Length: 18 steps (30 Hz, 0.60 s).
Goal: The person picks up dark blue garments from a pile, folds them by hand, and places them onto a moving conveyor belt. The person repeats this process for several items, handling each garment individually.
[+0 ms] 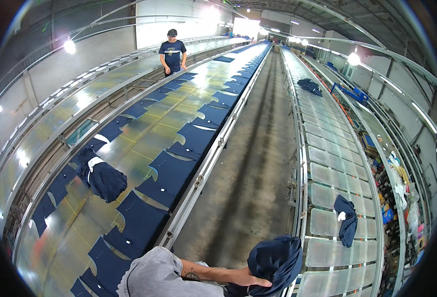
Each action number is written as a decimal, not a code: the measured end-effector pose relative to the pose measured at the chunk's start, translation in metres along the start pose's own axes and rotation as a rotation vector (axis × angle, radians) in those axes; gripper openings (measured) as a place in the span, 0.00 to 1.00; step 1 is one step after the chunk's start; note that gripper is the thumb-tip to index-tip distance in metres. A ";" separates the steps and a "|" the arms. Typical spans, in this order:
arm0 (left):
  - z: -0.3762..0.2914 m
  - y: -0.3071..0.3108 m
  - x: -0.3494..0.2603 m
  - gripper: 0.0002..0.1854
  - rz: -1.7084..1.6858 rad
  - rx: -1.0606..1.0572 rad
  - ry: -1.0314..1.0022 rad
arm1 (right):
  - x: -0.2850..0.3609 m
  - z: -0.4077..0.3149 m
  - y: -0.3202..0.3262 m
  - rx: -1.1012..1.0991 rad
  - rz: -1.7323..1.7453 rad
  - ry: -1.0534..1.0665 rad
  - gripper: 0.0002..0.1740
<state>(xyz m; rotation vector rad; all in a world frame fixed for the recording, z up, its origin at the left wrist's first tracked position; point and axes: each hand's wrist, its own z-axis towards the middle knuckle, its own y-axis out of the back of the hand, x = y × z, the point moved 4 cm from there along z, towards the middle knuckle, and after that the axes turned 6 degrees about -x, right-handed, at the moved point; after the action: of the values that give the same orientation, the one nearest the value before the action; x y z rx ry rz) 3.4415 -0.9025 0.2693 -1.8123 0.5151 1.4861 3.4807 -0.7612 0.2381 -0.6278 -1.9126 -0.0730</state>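
Note:
My left arm reaches across the front of me from a grey sleeve. At its end my left hand (253, 277) grips a bunched navy fabric bundle (276, 260), beside the rail of the right-hand table. My right hand is out of view. To the left, navy cut fabric pieces (142, 211) lie flat in rows on a long printing table (81, 208), several bearing small white marks. A navy bundle (107, 182) tied with a white strip rests among them. On the right-hand table (326, 252) lies a smaller navy cloth bundle (346, 222) with a white piece at its side.
A concrete aisle (240, 185) runs between the tables, edged by metal rails (200, 178). Across the left table stands another person (172, 54), hands near its edge. Farther along the right table is a navy cloth heap (309, 87). Plastic bags (413, 208) and containers crowd the far right.

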 end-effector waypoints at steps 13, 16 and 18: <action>0.115 0.131 0.043 0.33 -0.763 -0.281 0.247 | 0.000 0.059 -0.061 -0.048 0.266 -0.137 0.34; 0.095 0.146 0.079 0.42 -0.707 -0.372 0.562 | 0.020 0.086 -0.067 -0.093 0.085 -0.139 0.32; 0.081 0.147 0.085 0.49 -0.648 -0.317 0.584 | 0.030 0.103 -0.077 -0.016 0.030 -0.068 0.31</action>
<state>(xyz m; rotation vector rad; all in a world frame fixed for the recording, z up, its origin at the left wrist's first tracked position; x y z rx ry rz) 3.3064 -0.9274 0.1409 -2.3672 -0.0706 0.6124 3.3497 -0.7819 0.2379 -0.6773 -1.9687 -0.0482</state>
